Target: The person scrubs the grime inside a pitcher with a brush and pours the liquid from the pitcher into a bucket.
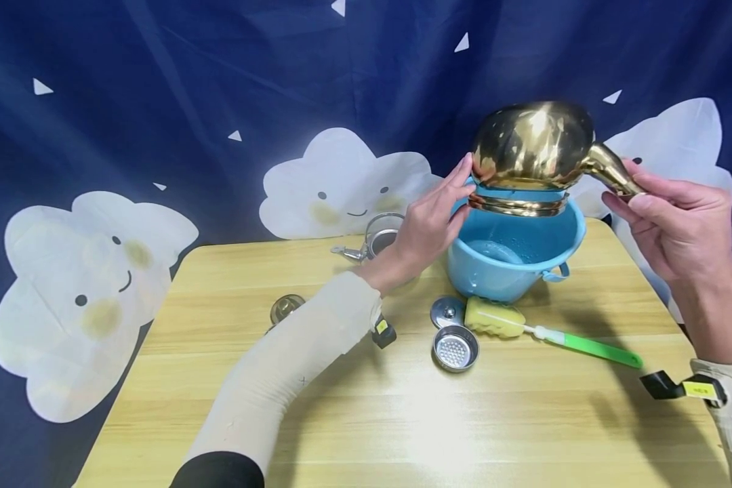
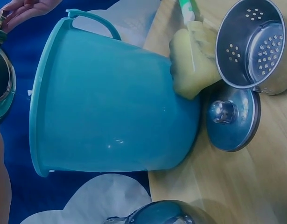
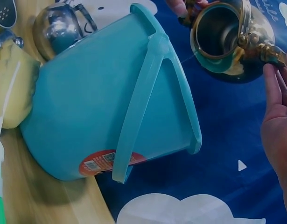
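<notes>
A shiny gold teapot (image 1: 533, 146) hangs upside down above the blue bucket (image 1: 506, 278), its round mouth (image 3: 219, 30) facing down. My right hand (image 1: 689, 224) grips the teapot's spout between thumb and fingers. On the other side, my left hand (image 1: 430, 217) holds the teapot's body and the gold band below it, thumb low and fingers along the side. In the right wrist view, only some fingertips of the left hand (image 3: 178, 6) show at the top. The bucket stands on the table, wet inside, its handle (image 3: 138, 112) hanging down.
A yellow sponge brush (image 1: 494, 318) with a green handle lies before the bucket. Beside it are a silver lid (image 1: 447, 312) and a perforated metal strainer (image 1: 455, 349). A silver teapot (image 1: 381, 238) stands behind my left hand; a round gold piece (image 1: 287, 306) lies left, partly behind the sleeve.
</notes>
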Available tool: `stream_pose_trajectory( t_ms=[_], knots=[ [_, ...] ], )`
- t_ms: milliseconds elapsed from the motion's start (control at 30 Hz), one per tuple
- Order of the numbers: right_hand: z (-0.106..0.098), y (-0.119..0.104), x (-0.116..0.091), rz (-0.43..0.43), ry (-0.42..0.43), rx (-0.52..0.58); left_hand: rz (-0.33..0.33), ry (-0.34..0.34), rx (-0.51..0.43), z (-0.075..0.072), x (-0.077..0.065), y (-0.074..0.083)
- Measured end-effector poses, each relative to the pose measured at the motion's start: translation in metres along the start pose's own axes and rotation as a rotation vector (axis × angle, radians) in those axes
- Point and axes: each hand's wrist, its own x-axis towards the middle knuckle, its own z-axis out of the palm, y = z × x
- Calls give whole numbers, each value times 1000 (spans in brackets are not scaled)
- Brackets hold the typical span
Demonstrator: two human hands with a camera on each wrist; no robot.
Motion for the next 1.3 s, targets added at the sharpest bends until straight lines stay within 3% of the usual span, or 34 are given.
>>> stream_pose_trajectory(
  t_ms=[267,767,1300],
  knots=[
    [6,-5,2,-11,24,-80,-19,-19,6,2,-2,0],
    [5,-5,0,44,-52,8,-34,-34,-20,0,-7,-1],
    [6,-9,-3,89,-55,27,-34,-41,-17,-2,-6,-2]
  ],
)
